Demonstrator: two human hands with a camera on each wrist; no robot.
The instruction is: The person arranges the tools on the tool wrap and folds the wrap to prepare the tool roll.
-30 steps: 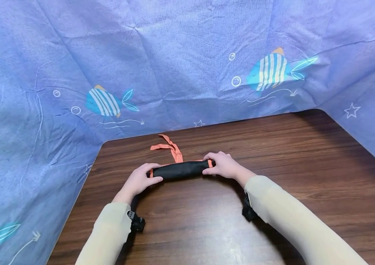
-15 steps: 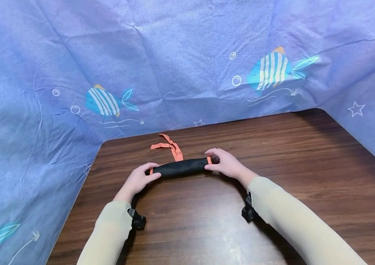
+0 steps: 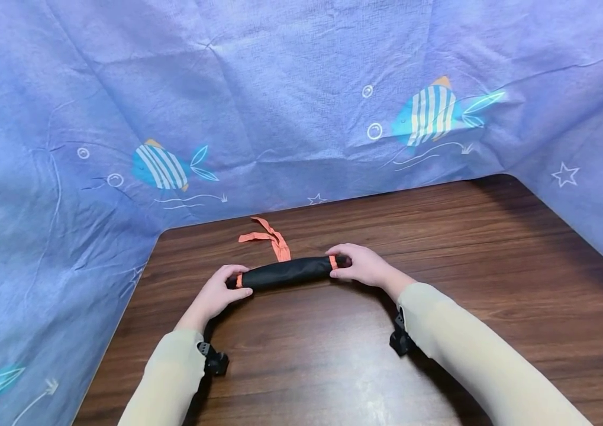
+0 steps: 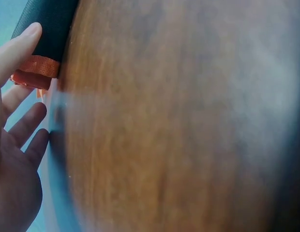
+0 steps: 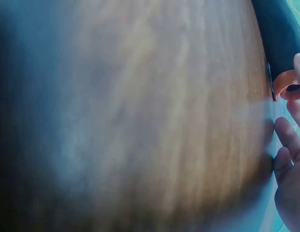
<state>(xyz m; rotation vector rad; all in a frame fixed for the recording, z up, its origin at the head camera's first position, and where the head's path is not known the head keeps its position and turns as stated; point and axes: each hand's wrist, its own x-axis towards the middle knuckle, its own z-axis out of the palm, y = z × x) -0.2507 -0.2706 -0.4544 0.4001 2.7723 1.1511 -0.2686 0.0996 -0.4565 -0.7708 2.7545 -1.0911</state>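
Observation:
A rolled-up black cloth (image 3: 286,273) with orange edging at both ends lies crosswise on the brown table. Two orange tie straps (image 3: 274,238) stick out behind it, toward the far edge. My left hand (image 3: 217,294) holds the roll's left end between thumb and fingers. In the left wrist view its thumb lies over the black cloth (image 4: 48,29), just above the orange edging (image 4: 39,65). At the other end, my right hand (image 3: 365,267) pinches the roll by its orange edging (image 5: 287,82), where the right wrist view shows a hollow opening. Some fingertips are hidden behind the roll.
The wood-grain table (image 3: 301,349) reaches to a blue cloth backdrop (image 3: 290,94) printed with fish, which hangs along its back and sides. A small black camera (image 3: 216,361) sits at the left wrist and another black camera (image 3: 400,338) at the right.
The orange line along the roll's back edge has gone out of sight, and more orange shows at its left end. My right hand has shifted slightly outward; the view has moved a little.

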